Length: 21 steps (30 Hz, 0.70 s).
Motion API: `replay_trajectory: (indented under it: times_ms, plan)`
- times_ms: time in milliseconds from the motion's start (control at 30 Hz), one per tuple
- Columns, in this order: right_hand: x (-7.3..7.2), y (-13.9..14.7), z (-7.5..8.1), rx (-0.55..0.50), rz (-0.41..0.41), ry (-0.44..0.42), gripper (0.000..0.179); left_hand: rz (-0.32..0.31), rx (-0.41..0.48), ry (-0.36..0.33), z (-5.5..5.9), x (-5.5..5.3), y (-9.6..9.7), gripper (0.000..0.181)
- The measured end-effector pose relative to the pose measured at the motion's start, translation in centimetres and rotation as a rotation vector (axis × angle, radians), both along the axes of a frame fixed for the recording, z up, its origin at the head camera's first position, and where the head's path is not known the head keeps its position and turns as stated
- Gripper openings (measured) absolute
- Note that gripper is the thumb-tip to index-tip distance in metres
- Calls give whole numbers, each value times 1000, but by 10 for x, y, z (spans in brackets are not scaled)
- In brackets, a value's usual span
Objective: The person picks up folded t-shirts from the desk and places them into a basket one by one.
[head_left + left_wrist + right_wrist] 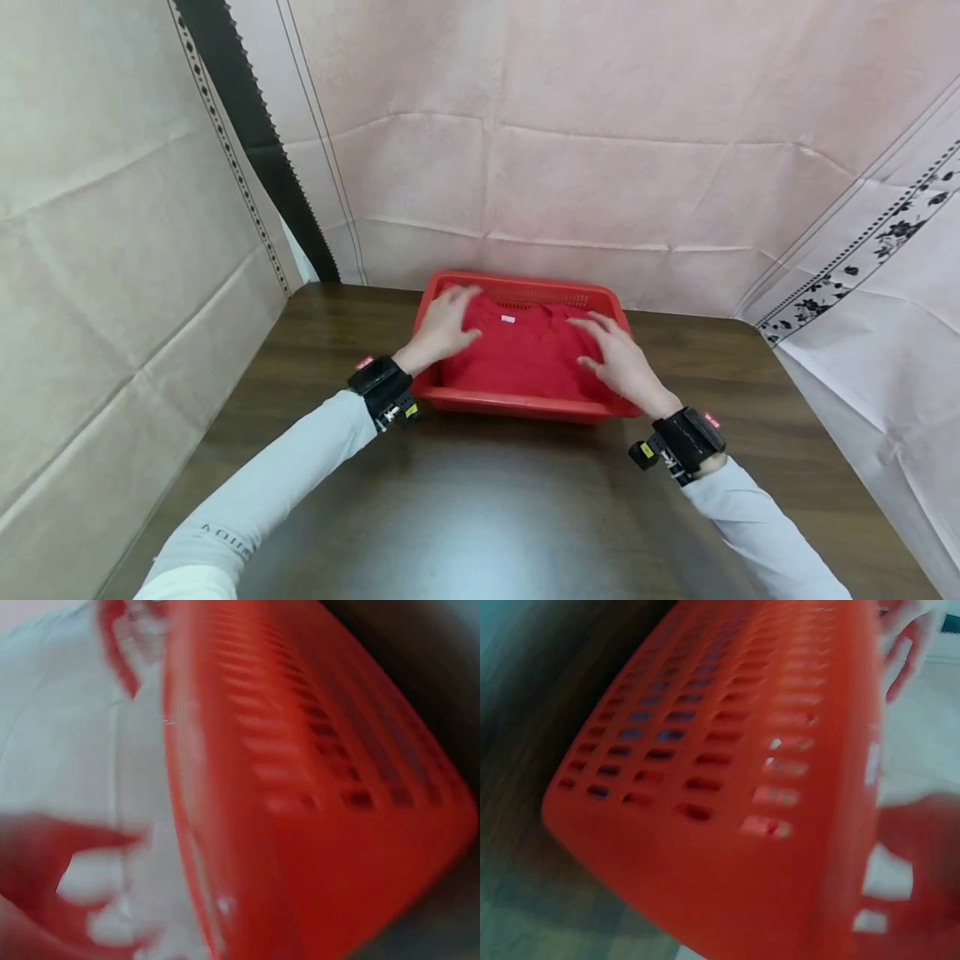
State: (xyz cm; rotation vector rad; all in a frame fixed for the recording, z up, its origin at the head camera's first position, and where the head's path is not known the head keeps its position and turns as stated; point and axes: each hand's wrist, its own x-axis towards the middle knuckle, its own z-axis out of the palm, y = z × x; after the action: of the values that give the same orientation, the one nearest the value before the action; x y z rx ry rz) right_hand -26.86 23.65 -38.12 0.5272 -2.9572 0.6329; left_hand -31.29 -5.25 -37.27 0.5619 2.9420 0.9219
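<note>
A red garment (517,354) with a small white label near its top lies spread flat inside a red plastic basket (517,406). Above the basket's left side is my left hand (445,325), its fingers and thumb spread apart and holding nothing. Over the right side hovers my right hand (621,367), likewise with spread fingers and nothing in them. Both wrist views are blurred and show the basket's slotted front wall (330,847) with the fingers above its rim. In the right wrist view, bluish patches show through the slots of the basket (705,877); what they are I cannot tell.
The basket stands at the far edge of a dark wooden table (480,508). Behind it hangs a pale creased sheet (570,183), with more sheeting at the left (112,250) and right. A black strip (258,133) runs down the left corner.
</note>
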Motion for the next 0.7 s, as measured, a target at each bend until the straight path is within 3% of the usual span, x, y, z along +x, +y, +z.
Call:
replay_trajectory:
  times_ms: [33,100,200,267,333,400,467,567,633,700]
  plan:
    - [1,0,-1,36,59,-12,70,-66,-121,2,-1,3,3,77]
    - [1,-1,-6,85,160,-112,69,-199,-322,-83,-7,6,9,79]
    - [2,-1,-15,144,210,-305,69,-261,-517,-286,-29,2,14,87]
    - [2,-1,-20,177,205,-382,67,-269,-581,-356,-49,-10,14,92]
    - [1,-2,-23,186,181,-426,65,-261,-582,-394,-69,-24,14,98]
    - [0,-3,-24,191,165,-450,65,-268,-582,-404,-79,-32,15,99]
    - [-1,-5,-24,199,162,-445,65,-284,-591,-402,-74,-31,15,97]
    - [-3,-7,-25,192,153,-377,64,-313,-596,-367,-48,-14,15,88]
    - [-2,-7,-24,153,101,-297,59,-327,-562,-299,-29,-1,16,76]
    - [3,-8,-22,80,24,-196,50,-307,-473,-192,-17,8,17,60]
